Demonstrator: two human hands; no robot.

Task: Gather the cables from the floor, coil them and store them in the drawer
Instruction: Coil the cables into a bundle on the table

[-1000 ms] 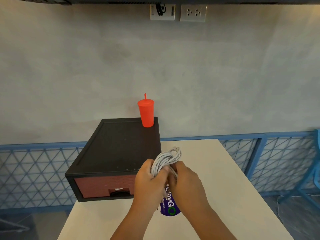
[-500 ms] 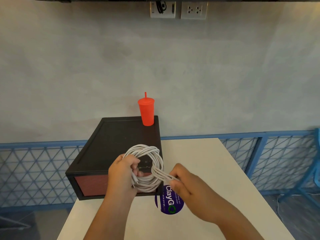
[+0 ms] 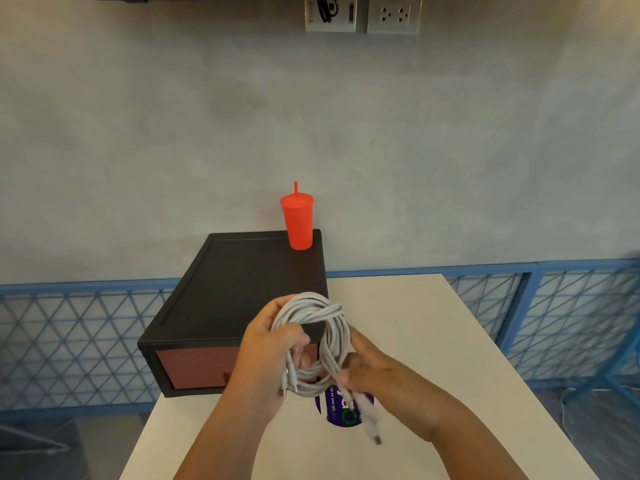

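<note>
A coil of white cable (image 3: 320, 327) hangs in the air above the white table (image 3: 408, 344), in front of the black drawer box (image 3: 239, 289). My left hand (image 3: 266, 362) grips the coil's left side, with plug ends dangling below its fingers. My right hand (image 3: 370, 372) pinches the loose cable end at the coil's lower right; that end trails down, blurred, to a plug (image 3: 375, 438). The box's reddish drawer front (image 3: 194, 368) is closed and partly hidden by my left hand.
A red cup with a straw (image 3: 298, 221) stands on the box's back right corner. A purple round sticker (image 3: 341, 410) lies on the table below the coil. Blue lattice fencing (image 3: 561, 320) runs behind the table. Wall sockets (image 3: 363, 15) sit high up.
The coil turned and shifted right. My right hand moved in under the coil and wound the loose end round it, so the end now hangs down to the right.
</note>
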